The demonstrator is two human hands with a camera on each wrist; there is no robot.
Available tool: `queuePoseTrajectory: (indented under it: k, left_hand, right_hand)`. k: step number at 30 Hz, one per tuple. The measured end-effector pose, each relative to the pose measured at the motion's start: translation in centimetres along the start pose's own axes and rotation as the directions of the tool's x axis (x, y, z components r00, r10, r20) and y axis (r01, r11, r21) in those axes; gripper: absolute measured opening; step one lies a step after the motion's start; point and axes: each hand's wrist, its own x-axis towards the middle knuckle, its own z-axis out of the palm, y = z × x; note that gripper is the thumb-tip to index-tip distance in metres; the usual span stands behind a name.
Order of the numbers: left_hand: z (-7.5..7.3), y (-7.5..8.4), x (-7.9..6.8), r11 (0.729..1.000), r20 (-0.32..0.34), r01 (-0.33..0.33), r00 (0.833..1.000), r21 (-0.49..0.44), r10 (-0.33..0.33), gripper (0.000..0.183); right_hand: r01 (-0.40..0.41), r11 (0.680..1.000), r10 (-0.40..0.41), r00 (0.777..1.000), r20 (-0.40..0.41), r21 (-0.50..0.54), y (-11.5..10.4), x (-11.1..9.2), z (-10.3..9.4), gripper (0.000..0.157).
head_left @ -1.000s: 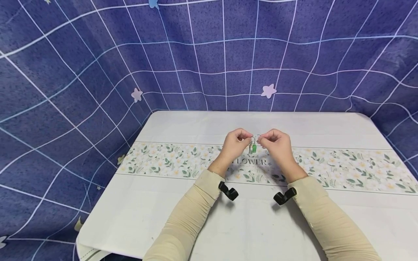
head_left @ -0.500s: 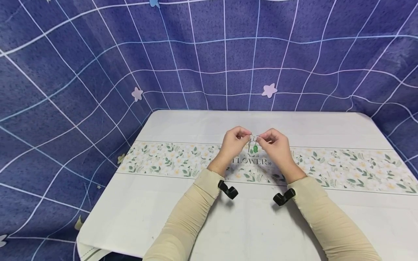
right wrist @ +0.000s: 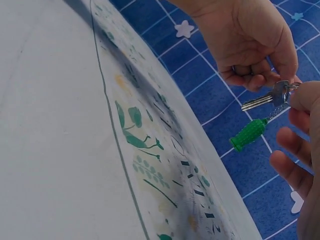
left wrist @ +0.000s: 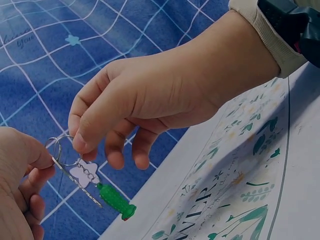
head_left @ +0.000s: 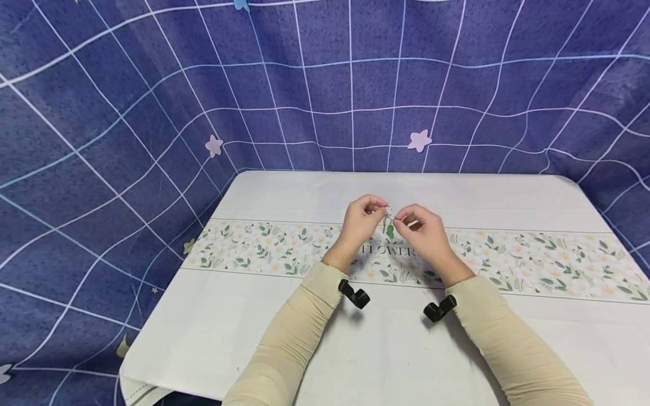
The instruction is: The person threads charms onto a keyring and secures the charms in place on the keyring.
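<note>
My left hand [head_left: 358, 224] and right hand [head_left: 425, 230] meet fingertip to fingertip above the middle of the table. Between them are a metal key [right wrist: 262, 101] and a key ring [left wrist: 65, 164] with a short chain [left wrist: 89, 172]. A green, knobbly, bottle-shaped charm [left wrist: 116, 201] dangles from that chain. The left thumb and forefinger pinch the key at its head, where a ring loop shows. The right thumb and forefinger pinch the wire ring; its far side is hidden behind the fingertips. The key's toothed blade points down beside the charm.
A white tablecloth [head_left: 284, 194] with a flowered, lettered band [head_left: 274, 248] covers the table. Blue gridded cloth with stars [head_left: 325, 84] hangs behind and to the left. Black wrist cameras [head_left: 354, 294] sit on both sleeves.
Both hands have shifted slightly left, the left one also a little away from me and the right one lower. The green charm has swung left and turned. Both hands keep their pinches.
</note>
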Motion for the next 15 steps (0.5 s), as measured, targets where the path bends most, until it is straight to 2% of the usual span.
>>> queuePoseTrajectory:
  k: [7,15]
  left_hand:
    - [-0.1,0.1,0.1,1.000,-0.006,0.003,1.000,-0.011,-0.003,0.007]
    - [-0.1,0.1,0.1,1.000,-0.011,0.010,1.000,-0.013,-0.010,0.008]
  right_hand:
    - [0.057,0.998,-0.058,0.998,0.027,0.027,0.4,-0.2,0.5,0.012]
    - [0.076,0.997,-0.077,0.997,0.029,0.024,0.4,-0.4,1.1,0.013]
